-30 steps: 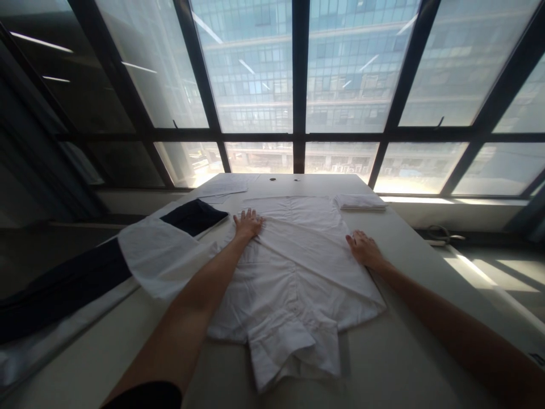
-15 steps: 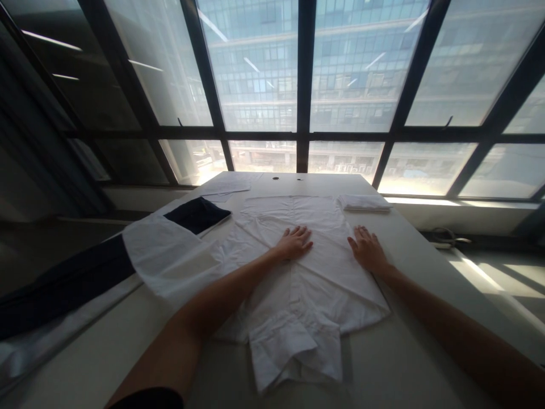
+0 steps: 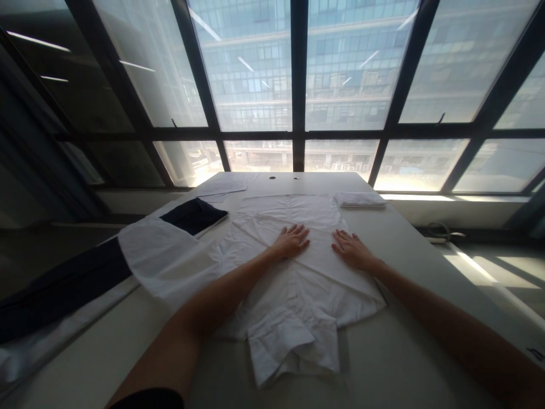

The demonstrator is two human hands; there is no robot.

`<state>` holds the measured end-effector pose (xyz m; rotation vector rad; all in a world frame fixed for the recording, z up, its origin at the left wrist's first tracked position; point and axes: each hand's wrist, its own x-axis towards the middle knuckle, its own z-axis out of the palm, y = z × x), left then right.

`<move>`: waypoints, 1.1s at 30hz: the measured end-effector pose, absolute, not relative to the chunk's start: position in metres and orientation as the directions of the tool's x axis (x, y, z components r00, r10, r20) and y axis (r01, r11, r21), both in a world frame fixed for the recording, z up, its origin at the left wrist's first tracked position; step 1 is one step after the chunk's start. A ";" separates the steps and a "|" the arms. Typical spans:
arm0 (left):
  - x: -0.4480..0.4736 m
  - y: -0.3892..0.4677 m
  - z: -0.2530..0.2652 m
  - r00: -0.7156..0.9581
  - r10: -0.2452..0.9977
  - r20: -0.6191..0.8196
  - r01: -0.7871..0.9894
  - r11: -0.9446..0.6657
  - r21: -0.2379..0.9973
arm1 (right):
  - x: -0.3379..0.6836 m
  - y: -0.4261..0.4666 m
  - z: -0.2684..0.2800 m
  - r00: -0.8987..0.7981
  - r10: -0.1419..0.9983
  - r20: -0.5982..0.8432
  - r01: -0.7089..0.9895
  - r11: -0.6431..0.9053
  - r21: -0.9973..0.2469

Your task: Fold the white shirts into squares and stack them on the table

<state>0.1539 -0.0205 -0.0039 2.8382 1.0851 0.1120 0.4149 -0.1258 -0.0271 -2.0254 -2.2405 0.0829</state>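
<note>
A white shirt (image 3: 315, 289) lies spread over the table, wrinkled in places, with its collar end toward me. My left hand (image 3: 292, 241) rests flat near the middle of the shirt, fingers apart and pointing away from me. To its right, my right hand (image 3: 351, 249) also lies palm down on the cloth, its fingers stretched out. Neither hand grasps anything. My left forearm crosses over the left part of the shirt and hides some of it.
The white table (image 3: 370, 352) runs toward large windows (image 3: 340, 68). A folded white cloth (image 3: 360, 199) sits at the far right. Dark folded fabric (image 3: 193, 216) lies on the left, and a long dark garment (image 3: 63, 284) with white cloth stretches along the left edge.
My right hand has slid left across the shirt, closer to my left hand. The left hand stays in about the same spot. The view has shifted slightly.
</note>
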 end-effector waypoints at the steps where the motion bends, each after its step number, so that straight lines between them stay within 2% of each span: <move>1: 0.154 -0.020 -0.004 0.743 0.669 0.033 0.661 -0.741 0.119 | 0.418 -0.125 -0.028 -0.076 0.995 0.057 0.989 0.082 -0.121; 10: 0.152 -0.019 -0.007 0.750 0.660 0.043 0.653 -0.749 0.109 | 0.414 -0.129 -0.027 -0.036 0.994 0.107 0.984 0.054 -0.170; 15: 0.151 -0.017 -0.002 0.758 0.651 -0.028 0.649 -0.751 0.119 | 0.417 -0.126 -0.035 -0.037 0.990 0.136 0.986 0.058 -0.153; 20: 0.132 -0.013 0.024 0.828 0.546 -0.128 0.559 -0.819 0.125 | 0.418 -0.125 -0.040 -0.030 0.988 0.153 0.992 0.049 -0.119; 23: 0.096 -0.009 0.051 0.811 0.575 -0.104 0.584 -0.802 0.126 | 0.421 -0.124 -0.044 -0.040 0.985 0.171 0.993 0.058 -0.100; 27: 0.010 0.000 0.085 0.627 0.777 0.058 0.769 -0.629 0.114 | 0.432 -0.118 -0.061 -0.069 0.974 0.217 0.991 0.091 -0.093; 30: -0.073 0.005 0.100 0.323 0.929 0.181 0.907 -0.358 0.221 | 0.445 -0.108 -0.080 -0.077 0.963 0.258 0.987 0.111 -0.120; 33: -0.156 0.002 0.103 0.063 0.967 0.246 0.947 -0.135 0.291 | 0.458 -0.096 -0.098 -0.079 0.957 0.280 0.979 0.127 -0.158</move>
